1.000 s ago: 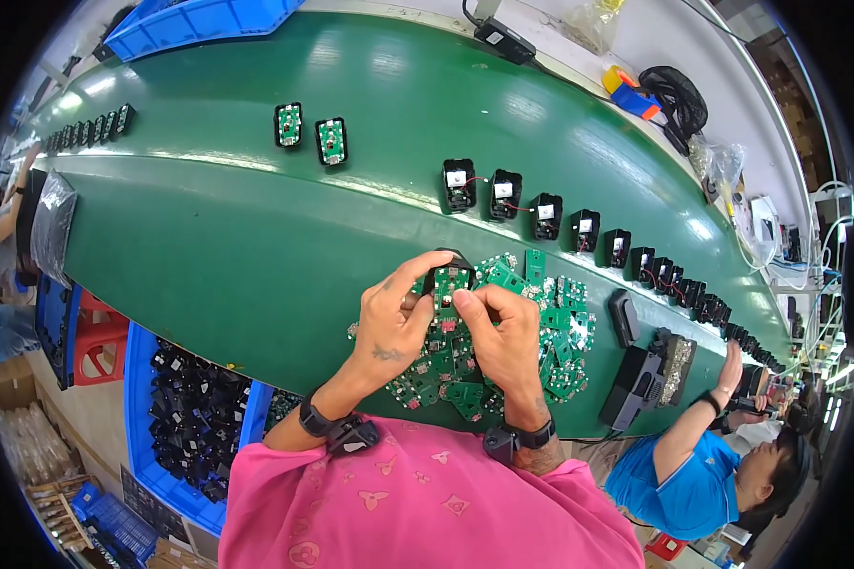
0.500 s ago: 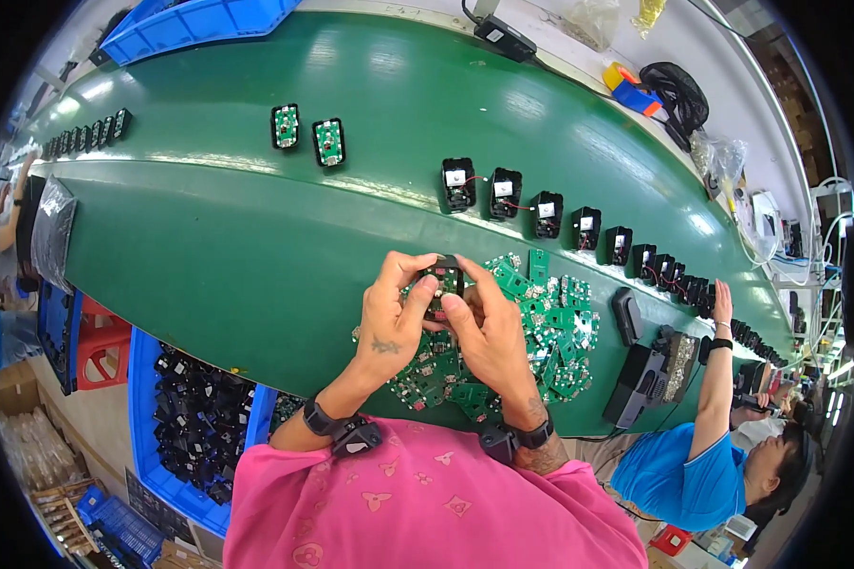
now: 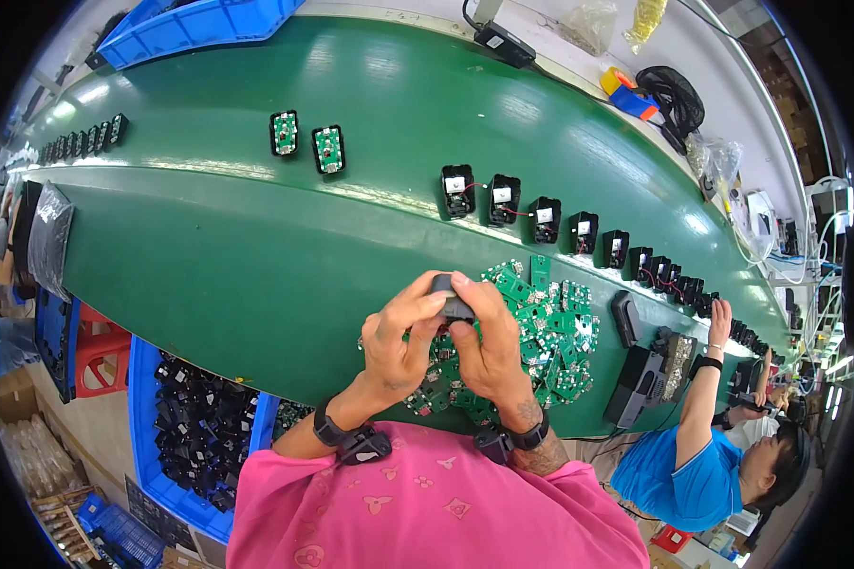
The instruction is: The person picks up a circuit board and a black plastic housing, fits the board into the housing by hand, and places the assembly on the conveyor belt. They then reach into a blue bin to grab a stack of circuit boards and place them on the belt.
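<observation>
Both my hands hold one small black plastic housing [image 3: 454, 302] over the near half of the green table. My left hand [image 3: 396, 334] grips its left side with fingers and thumb. On the other side, my right hand [image 3: 489, 343] has its fingers wrapped round it. The housing's smooth outer face is turned up, so its inside is hidden. Under and right of my hands lies a loose heap of green circuit boards [image 3: 562, 327]. Two black housings with green boards inside, one a housing [image 3: 329, 150], stand farther off to the left.
A row of open black housings [image 3: 505, 199] with red wires runs toward the right. A co-worker in blue [image 3: 678, 474] reaches to that row. A dark boxy device [image 3: 636, 387] sits right of the heap. A blue bin [image 3: 147, 417] with black parts is at lower left.
The housing has been turned over in my hands: its board side faced up before, and its smooth outer face shows now. The co-worker's arm has shifted slightly nearer.
</observation>
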`<state>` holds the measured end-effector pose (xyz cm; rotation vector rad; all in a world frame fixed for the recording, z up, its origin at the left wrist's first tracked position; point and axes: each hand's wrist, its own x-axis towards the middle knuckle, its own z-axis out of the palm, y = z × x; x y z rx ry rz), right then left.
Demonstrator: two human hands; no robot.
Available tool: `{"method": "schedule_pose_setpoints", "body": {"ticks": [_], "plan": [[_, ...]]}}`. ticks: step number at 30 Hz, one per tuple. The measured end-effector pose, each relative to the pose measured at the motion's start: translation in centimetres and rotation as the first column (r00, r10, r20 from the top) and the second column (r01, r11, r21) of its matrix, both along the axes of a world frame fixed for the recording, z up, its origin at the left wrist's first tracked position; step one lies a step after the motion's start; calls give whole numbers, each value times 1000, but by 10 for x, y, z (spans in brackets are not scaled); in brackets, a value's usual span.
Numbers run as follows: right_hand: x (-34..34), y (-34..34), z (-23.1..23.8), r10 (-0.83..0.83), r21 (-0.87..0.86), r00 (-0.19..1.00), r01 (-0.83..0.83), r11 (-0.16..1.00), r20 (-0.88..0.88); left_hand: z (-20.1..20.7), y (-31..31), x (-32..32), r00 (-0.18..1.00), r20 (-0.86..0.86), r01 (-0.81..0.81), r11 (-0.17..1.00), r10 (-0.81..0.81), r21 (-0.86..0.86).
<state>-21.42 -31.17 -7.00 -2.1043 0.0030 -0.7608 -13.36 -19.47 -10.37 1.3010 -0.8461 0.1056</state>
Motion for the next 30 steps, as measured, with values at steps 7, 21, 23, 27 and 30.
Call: {"method": "schedule_pose_setpoints", "body": {"ticks": [7,21,23,27,30], "plan": [[1,6,-4,-38,-111,954,73,991,296,28,6,-2,972,236,-41,994,16,99],[-4,-23,7,102,564,917,147,813,-385,20,-2,43,-19,-934,420,845,-356,-331],[-6,-19,10,87,543,918,150,826,-386,9,-1,46,-155,-892,385,806,-424,-450],[-10,-13,12,57,518,911,180,836,-409,3,-3,45,-231,-855,285,808,-464,-516],[-24,-24,-1,16,453,899,206,867,-438,14,-14,54,-115,-907,341,841,-406,-420]]}}
